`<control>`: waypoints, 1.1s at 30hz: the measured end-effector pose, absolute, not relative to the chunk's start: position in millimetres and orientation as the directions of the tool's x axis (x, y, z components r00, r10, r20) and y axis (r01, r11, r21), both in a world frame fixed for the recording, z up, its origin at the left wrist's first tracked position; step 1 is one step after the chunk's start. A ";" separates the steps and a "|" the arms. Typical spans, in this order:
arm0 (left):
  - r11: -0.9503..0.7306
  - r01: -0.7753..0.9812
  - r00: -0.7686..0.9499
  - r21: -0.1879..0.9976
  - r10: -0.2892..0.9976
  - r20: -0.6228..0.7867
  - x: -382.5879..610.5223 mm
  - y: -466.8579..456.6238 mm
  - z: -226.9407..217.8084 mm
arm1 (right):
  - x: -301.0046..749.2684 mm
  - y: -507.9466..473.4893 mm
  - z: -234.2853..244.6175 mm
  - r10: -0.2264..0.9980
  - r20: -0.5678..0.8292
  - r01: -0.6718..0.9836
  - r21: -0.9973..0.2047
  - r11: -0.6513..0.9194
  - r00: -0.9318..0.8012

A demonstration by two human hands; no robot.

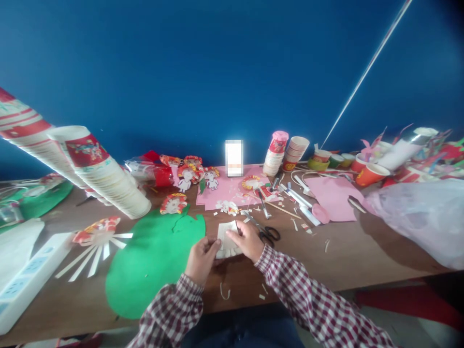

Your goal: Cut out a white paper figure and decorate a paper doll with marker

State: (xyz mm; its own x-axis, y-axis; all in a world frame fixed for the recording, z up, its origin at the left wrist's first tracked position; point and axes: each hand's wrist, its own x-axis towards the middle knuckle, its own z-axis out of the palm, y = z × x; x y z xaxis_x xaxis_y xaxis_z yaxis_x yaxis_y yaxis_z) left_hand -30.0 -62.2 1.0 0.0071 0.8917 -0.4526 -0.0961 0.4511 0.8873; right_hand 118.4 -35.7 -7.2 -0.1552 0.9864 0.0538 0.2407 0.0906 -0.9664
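A small piece of white paper (224,232) is held between my two hands, just above the front of the brown table. Its lower edge looks cut into short strips. My left hand (202,258) pinches the paper's left side between thumb and fingers. Gripping the right side, my right hand (250,239) has its thumb across the front of the sheet and its other fingers partly hidden behind. Black-handled scissors (268,234) lie on the table close behind my right hand. A large green sheet (155,270) spreads to the left of my left hand.
Tall stacks of paper cups (105,174) lean at the left, beside a white power strip (32,270). Pink sheets (221,193), pens and paper scraps lie behind my hands. Upright cup stacks (275,154) stand near the blue wall. A translucent plastic bag (420,217) sits right.
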 end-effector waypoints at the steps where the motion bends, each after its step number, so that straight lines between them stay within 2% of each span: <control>1: 0.455 -0.096 0.010 0.885 0.890 -0.456 -29.9 -62.5 0.8 | 118.5 -35.8 -7.3 0.987 0.057 0.247 -0.964 0.094 -0.152; 16: 0.448 -0.089 0.013 0.890 0.894 -0.448 -29.7 -62.5 0.2 | 118.2 -35.9 -3.2 0.984 0.088 0.278 -0.952 0.129 -0.154; 20: 0.362 -0.108 -0.003 0.926 0.931 -0.364 -30.3 -61.3 -5.6 | 117.8 -36.8 -0.4 0.985 0.092 0.296 -0.946 0.132 -0.146; 25: 0.251 -0.081 0.064 0.965 0.967 -0.247 -30.4 -55.7 -11.8 | 114.9 -37.1 -3.3 0.986 0.078 0.293 -0.949 0.118 -0.144; 33: 0.284 -0.071 0.095 0.956 0.956 -0.277 -33.1 -49.3 -16.5 | 117.6 -37.6 -7.2 0.982 0.019 0.205 -0.977 0.058 -0.187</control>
